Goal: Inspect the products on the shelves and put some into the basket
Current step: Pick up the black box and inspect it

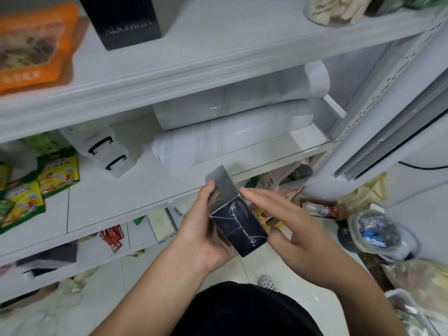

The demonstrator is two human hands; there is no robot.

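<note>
White metal shelving (pixel 135 190) fills the view: yellow-green snack packets (pixel 58 172) at left, wrapped white paper rolls (pixel 232 132) behind, a tall black box (pixel 123 20) on the tier above; no basket is visible. The left hand (pixel 201 229) grasps a small dark rectangular carton with a glossy patterned face (pixel 238 226) from below and the side, thumb on its raised grey flap (pixel 220 180), in front of the shelf edge, probably tilted up for reading. The right hand (pixel 281 214) lies released, fingers straight along the carton's right side, apparently steadying it.
</note>
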